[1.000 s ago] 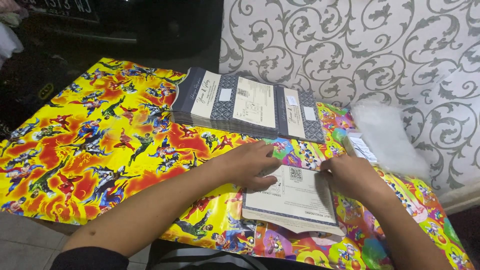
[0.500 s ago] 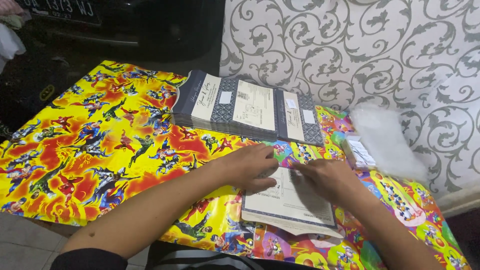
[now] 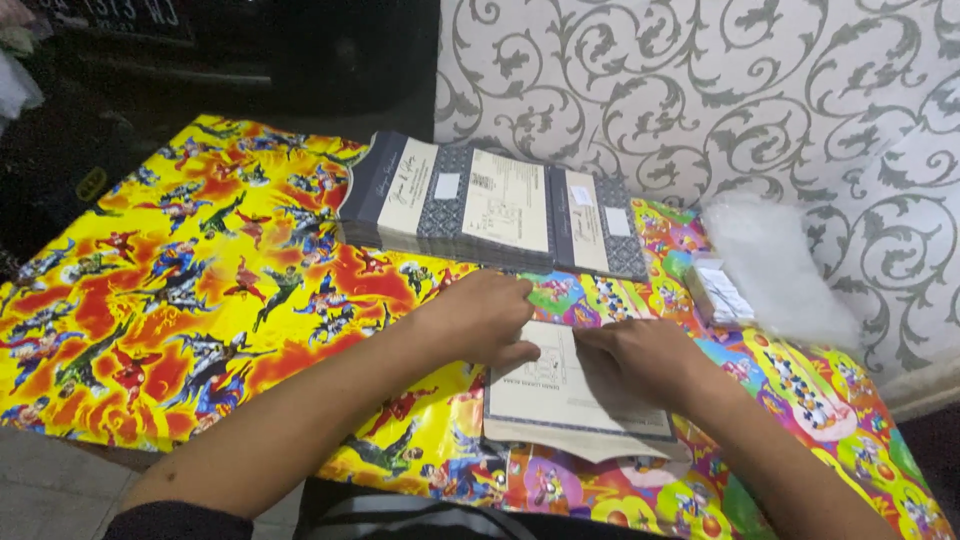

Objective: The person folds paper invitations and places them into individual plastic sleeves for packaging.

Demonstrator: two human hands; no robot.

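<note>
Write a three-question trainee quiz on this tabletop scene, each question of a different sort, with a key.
1. True or false: both the left hand and the right hand rest on the cream card near the table's front edge.
2. Multiple choice: the stack of dark patterned cards lies (A) under the hands, (B) behind the cream card, towards the wall, (C) on the floor.
3. Fill in: the clear plastic bags lie to the ___ of that stack.

Key: 1 true; 2 B; 3 right.
</note>
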